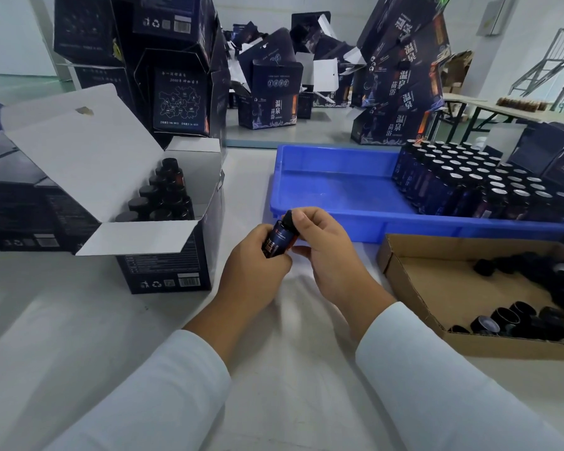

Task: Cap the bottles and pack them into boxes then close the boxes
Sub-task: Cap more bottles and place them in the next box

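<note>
A small dark bottle (279,238) with a blue and red label is held tilted above the white table, in the middle of the view. My left hand (253,268) grips its body. My right hand (326,245) pinches the black cap (288,218) on its neck. To the left stands an open dark box (163,255) with white flaps, holding several capped bottles (163,196). A blue tray (332,190) behind my hands carries several uncapped bottles (469,180) at its right end. A shallow cardboard tray (437,278) at the right holds several loose black caps (528,317).
Stacks of closed dark boxes (176,92) rise behind the open box and at the back right (401,92). More open boxes (271,92) stand on the floor beyond the table. A flat dark box (20,206) lies at the far left.
</note>
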